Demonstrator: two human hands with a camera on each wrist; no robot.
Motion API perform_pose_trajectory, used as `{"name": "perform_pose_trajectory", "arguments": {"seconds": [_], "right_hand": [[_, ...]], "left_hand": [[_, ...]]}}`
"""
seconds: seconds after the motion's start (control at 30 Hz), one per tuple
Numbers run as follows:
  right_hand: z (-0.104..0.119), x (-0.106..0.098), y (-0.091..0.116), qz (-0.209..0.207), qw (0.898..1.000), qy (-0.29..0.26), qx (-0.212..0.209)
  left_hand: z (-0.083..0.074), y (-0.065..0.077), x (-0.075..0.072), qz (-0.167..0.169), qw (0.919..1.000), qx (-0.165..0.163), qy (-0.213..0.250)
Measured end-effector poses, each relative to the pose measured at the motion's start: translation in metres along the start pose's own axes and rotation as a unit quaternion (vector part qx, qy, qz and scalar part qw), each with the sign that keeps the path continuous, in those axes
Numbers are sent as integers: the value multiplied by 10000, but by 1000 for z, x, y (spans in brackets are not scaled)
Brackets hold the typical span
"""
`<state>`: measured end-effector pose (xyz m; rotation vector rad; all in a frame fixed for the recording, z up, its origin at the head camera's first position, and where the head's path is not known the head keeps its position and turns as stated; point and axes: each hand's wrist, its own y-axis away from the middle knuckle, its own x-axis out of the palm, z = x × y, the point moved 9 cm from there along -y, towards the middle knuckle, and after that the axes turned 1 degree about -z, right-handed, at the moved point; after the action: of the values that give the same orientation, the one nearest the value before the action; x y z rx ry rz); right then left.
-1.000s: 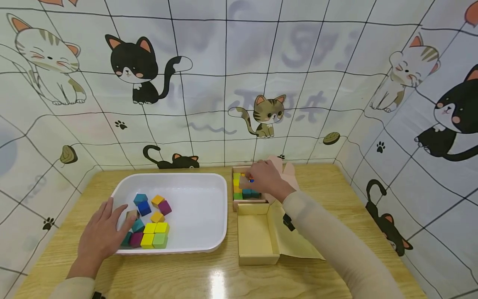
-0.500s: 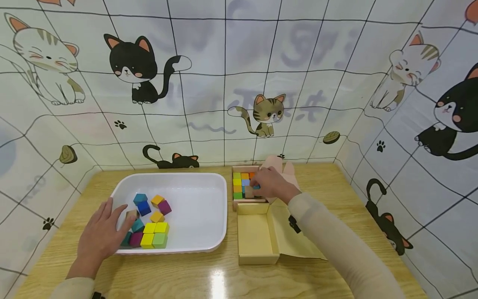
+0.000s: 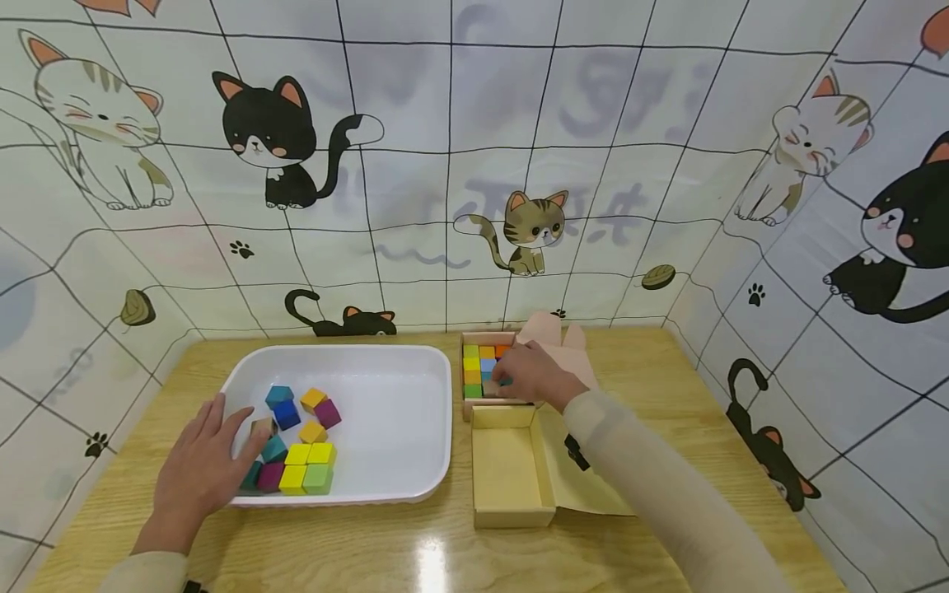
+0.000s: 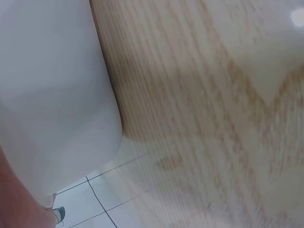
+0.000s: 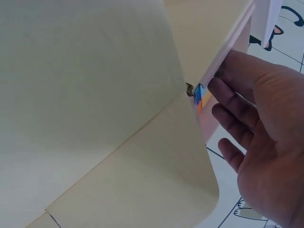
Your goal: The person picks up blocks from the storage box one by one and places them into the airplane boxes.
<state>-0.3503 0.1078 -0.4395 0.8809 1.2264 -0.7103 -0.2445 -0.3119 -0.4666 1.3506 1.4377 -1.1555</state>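
Note:
My left hand lies over the left side of the white tray, fingers relaxed, with a brown block right at its thumb and index fingertips. Close to it in the tray are loose blue, purple, teal and orange cubes, and a cluster of yellow cubes with a light green cube. My right hand reaches into the pink box, thumb and fingers curled at a brown block in the front row. The fingers hide part of that row. In the right wrist view, thumb and index fingertips come together at the box edge.
Rows of colored cubes fill the pink box's left part, such as a yellow cube. A cream carton stands open before it, flap spread right. A cat-print sheet rises behind and beside the wooden table.
My right hand has lowered the brown block from above the pink box into its front row. The left hand has stayed at the tray.

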Motion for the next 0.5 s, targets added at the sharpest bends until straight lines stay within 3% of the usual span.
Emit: {"name": "perform_pose_trajectory", "arguments": {"seconds": [0.5], "right_hand": [[-4, 8, -9, -10, 10000, 33, 12]], "left_hand": [[-2, 0, -3, -128, 9999, 10, 60]]}}
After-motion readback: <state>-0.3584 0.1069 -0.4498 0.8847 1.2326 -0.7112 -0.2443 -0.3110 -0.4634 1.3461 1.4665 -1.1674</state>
